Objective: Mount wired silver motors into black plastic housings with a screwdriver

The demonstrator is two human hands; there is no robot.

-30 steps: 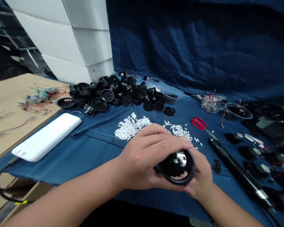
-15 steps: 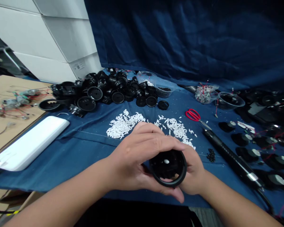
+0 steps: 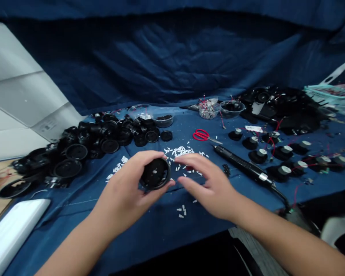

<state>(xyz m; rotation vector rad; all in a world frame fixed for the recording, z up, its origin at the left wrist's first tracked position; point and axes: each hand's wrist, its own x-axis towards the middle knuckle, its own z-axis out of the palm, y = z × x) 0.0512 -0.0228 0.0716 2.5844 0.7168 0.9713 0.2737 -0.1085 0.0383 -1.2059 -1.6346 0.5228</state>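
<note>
My left hand wraps round a round black plastic housing, its hollow side with a raised rim tilted toward me. Just right of it, my right hand is apart from the housing, thumb and fingers spread with nothing between them. Behind both hands lies a scatter of small white plastic pieces, partly hidden by the fingers. A few more white pieces lie on the blue cloth below the hands. A black electric screwdriver rests to the right of my right hand.
Red-handled scissors lie beyond the hands. Black housings are heaped at the left, near a white power bank. Several black parts with silvery motors stand at the right. Clear tubs and a turquoise basket sit behind.
My right hand has let go of the housing and moved away to the right; my left hand keeps it. The view has turned to the right.
</note>
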